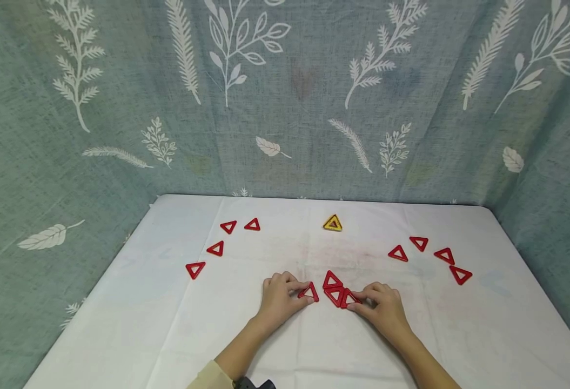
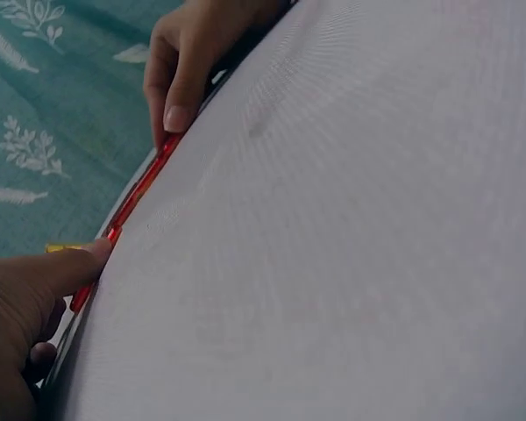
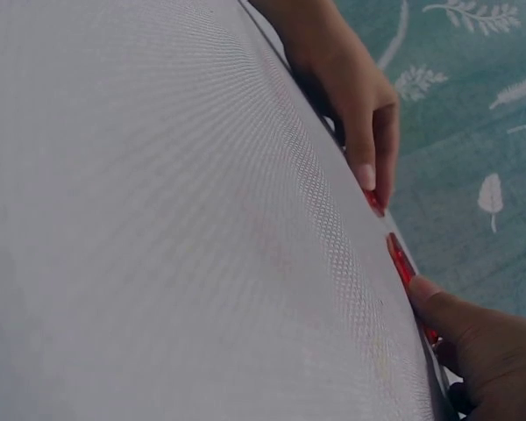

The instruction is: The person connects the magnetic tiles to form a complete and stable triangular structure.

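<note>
With fingers and thumb of the left hand (image 1: 279,294) curled into a pinch, grips a near red triangle (image 1: 315,292) on the white cloth (image 1: 192,335), just beside a small cluster yet apart from it. With thumb and fingers of the right hand (image 1: 381,303), pinches another red triangle (image 1: 344,299), laid against one side of that cluster. Shows, between the two hands, an upper red triangle (image 1: 336,277) resting edge to edge with a lower red triangle (image 1: 330,298), with cloth visible through the hollow middles. Has four loose red triangles (image 1: 222,248) well out to the left in an uneven curve, and four more red triangles (image 1: 451,256) out to the right, two of these set so close at the corners that cannot tell whether touching. Shows also a yellow triangle (image 1: 329,223) near the far edge, with a smaller triangular shape inside. From the left wrist view, gives the held pieces edge-on, as thin red strips; from the right wrist view, shows a narrow gap between the two hands' pieces. Wears a pale sleeve (image 1: 210,376) on the left forearm. Backs onto a grey-green curtain (image 1: 289,183) printed with white leaves.
</note>
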{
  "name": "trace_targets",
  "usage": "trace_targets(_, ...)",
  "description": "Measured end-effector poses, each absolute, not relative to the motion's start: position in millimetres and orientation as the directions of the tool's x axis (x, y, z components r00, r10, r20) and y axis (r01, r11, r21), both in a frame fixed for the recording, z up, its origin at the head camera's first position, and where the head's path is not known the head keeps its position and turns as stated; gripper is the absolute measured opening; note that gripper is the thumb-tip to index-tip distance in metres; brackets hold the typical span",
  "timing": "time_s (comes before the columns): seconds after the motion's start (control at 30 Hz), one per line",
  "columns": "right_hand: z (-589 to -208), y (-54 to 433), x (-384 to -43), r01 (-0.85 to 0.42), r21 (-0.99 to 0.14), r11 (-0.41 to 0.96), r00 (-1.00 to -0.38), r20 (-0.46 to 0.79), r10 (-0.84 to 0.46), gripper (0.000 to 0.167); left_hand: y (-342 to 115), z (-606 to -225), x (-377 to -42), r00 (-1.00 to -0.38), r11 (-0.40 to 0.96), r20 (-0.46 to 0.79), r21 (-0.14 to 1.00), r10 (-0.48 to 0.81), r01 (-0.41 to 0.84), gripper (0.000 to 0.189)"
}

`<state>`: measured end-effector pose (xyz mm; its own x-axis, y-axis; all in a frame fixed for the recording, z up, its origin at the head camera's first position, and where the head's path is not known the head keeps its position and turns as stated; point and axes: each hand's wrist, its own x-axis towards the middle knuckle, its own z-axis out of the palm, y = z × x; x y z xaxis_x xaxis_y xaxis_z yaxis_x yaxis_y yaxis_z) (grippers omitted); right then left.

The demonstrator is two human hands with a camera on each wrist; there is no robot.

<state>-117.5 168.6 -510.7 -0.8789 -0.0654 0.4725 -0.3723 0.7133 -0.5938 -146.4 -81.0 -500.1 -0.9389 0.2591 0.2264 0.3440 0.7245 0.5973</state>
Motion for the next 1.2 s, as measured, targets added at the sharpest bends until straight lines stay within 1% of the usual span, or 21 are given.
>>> trace_targets(0.13, -510.5, 168.3, -116.9, -0.364, -0.594, 0.717, -0.883, 0.465, -0.063, 0.027, -76.3, -501.8, -140.4, -0.931, 0.719, 0.251, 0.592, 0.264, 0.363, 0.034)
trace_targets(0.23, -510.6, 168.3, -116.5, -0.365, -0.590, 0.720, -0.881, 0.469, -0.063, 0.027, -72.4, -503.8, -136.9, -0.914, 0.720, 0.296, 0.565, 0.279, 0.403, 0.034)
trace_targets(0.53, -510.8, 168.9, -117.2, -0.395, -0.567, 0.723, -0.862, 0.500, -0.079, 0.028, -58.6, -507.2, -128.9, -0.839, 0.766, 0.452, 0.407, 0.304, 0.497, 0.032)
trace_targets(0.63, -510.7, 168.8, -116.8, -0.394, -0.568, 0.723, -0.863, 0.499, -0.078, 0.027, -52.4, -510.5, -127.0, -0.825, 0.778, 0.475, 0.375, 0.306, 0.505, 0.033)
trace_targets(0.87, -510.7, 169.1, -116.4, -0.367, -0.595, 0.715, -0.883, 0.464, -0.067, 0.026, -44.6, -511.4, -123.0, -0.815, 0.808, 0.520, 0.347, 0.257, 0.476, 0.034)
trace_targets(1.03, -510.6, 169.2, -118.2, -0.359, -0.608, 0.708, -0.891, 0.449, -0.066, 0.025, -45.1, -510.6, -124.1, -0.821, 0.808, 0.508, 0.351, 0.260, 0.474, 0.037)
trace_targets(1.2, -511.0, 170.8, -117.7, -0.346, -0.613, 0.710, -0.901, 0.427, -0.071, 0.027, -47.8, -510.0, -124.0, -0.872, 0.786, 0.401, 0.426, 0.281, 0.449, 0.048)
